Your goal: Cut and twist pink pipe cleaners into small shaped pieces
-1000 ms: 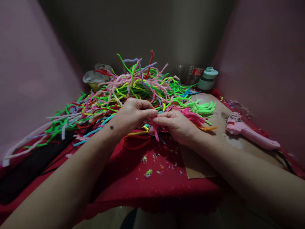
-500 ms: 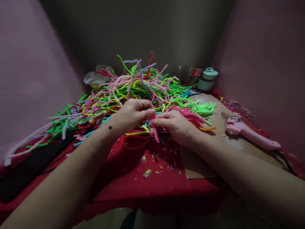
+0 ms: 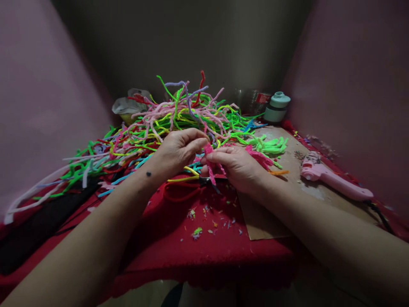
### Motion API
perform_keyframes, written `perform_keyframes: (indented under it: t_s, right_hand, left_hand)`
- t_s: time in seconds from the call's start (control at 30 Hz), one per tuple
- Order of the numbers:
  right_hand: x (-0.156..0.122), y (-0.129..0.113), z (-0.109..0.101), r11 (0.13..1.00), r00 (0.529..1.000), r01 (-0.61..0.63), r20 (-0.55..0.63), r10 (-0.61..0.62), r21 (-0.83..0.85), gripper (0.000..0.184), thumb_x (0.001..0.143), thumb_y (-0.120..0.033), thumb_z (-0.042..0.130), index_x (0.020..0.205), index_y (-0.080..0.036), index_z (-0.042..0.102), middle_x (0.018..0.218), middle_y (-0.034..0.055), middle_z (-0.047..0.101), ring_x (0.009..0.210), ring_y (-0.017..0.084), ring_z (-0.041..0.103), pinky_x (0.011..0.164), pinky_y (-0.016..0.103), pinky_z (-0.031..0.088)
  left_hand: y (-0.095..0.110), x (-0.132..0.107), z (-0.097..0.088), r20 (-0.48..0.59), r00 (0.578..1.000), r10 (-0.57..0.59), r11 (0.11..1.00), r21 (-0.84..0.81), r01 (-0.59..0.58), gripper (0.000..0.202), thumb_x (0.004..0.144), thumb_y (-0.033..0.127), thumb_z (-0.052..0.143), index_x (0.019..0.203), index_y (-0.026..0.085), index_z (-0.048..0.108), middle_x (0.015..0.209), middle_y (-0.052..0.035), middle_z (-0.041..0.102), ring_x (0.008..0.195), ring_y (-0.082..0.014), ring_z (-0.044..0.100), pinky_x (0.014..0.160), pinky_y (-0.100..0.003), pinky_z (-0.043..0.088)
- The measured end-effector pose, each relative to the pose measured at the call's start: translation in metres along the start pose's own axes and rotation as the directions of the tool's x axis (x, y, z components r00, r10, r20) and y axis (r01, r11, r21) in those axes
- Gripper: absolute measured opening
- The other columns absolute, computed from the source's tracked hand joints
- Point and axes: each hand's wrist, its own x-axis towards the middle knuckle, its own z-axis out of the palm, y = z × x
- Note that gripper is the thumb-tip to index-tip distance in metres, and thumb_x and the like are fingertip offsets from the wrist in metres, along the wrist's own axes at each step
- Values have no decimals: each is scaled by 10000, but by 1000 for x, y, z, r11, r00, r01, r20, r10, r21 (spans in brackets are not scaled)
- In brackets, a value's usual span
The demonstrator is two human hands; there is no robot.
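Note:
Between my two hands is a bright pink pipe cleaner piece [image 3: 210,164], bent, with ends hanging down. My left hand [image 3: 182,149] pinches its upper part between thumb and fingertips. Lower and to the right, my right hand [image 3: 236,164] closes thumb and fingers on the same piece; its curled fingers are partly hidden. Just under the hands lie scissors with yellow and red handles [image 3: 182,180] on the red cloth. Beyond my right hand rests a bunch of pink pipe cleaners [image 3: 260,157], beside a light green bunch [image 3: 271,144].
A big tangled heap of coloured pipe cleaners [image 3: 188,111] fills the back. On the right, a pink glue gun [image 3: 335,177] lies on a cardboard sheet [image 3: 265,221]. A mint-green bottle [image 3: 277,106] stands behind. Clippings [image 3: 197,233] litter the red cloth [image 3: 204,251].
The pink piece has turned and more of it shows between the hands, with a second strand visible. My right fingers have shifted on it, and more of the scissors is uncovered.

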Motion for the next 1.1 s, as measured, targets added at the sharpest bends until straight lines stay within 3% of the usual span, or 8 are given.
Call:
perform_keyframes:
  t_s: [0.07,0.13,0.33,0.5,0.6,0.73,0.8,1.1]
  right_hand:
    - [4,-1,-1,996,995,28,-94,-19,89,77,652,-194,630,608,-136,602,545,13,606,512,108,547,519,249,439]
    - [7,-1,-3,984,986,40,-164,-11,176,79,631,-175,639,588,-145,580,500,-20,551,462,86,480,490,242,412]
    - [13,-1,-6,927,975,27,-213,57,374,133,629,-114,588,527,-154,514,444,-52,474,428,70,392,456,238,332]
    - [16,4,-7,905,973,19,-216,81,424,116,621,-79,612,553,-142,543,465,-42,498,458,72,410,456,231,299]
    - [14,3,-6,910,978,1,-191,86,415,111,642,-68,595,560,-132,555,493,-25,508,471,77,419,465,236,309]
    - [9,-1,-3,926,983,-37,-151,100,377,132,663,-36,532,567,-124,558,511,-4,509,479,85,424,480,243,326]
    - [7,-2,-2,939,990,-48,-109,90,339,142,659,-30,509,561,-129,541,494,-10,482,470,86,404,490,248,338]
    - [8,6,-5,997,991,31,-131,-21,74,105,596,-107,530,512,-151,486,440,-38,426,425,80,381,465,249,318]
  left_hand:
    - [-1,0,0,-42,999,27,997,-73,-30,142,774,245,527,870,160,589,575,44,473,466,-71,375,460,-210,305]
    - [-4,-1,1,-66,986,156,986,-49,-159,136,752,196,566,880,158,587,645,29,501,532,-76,429,502,-205,341]
    - [-16,-2,10,66,834,548,766,361,-532,137,793,144,549,867,170,662,811,-17,549,706,-96,521,637,-208,405]
    - [-19,-2,15,108,764,636,676,400,-619,126,826,184,544,807,168,668,828,-21,549,741,-87,544,635,-179,419]
    - [-17,-2,13,87,791,605,746,285,-602,113,828,187,545,807,160,652,889,-34,599,811,-105,571,709,-200,440]
    - [-12,-3,9,33,912,410,911,24,-411,121,837,233,534,840,164,633,769,-14,634,691,-111,574,632,-220,459]
    - [-8,-4,6,29,943,331,943,-55,-329,134,840,241,524,824,169,636,694,-5,614,632,-110,557,588,-226,452]
    - [2,-7,-5,169,971,167,985,-78,-156,81,741,189,606,797,168,660,741,-3,643,683,-108,590,606,-202,462]
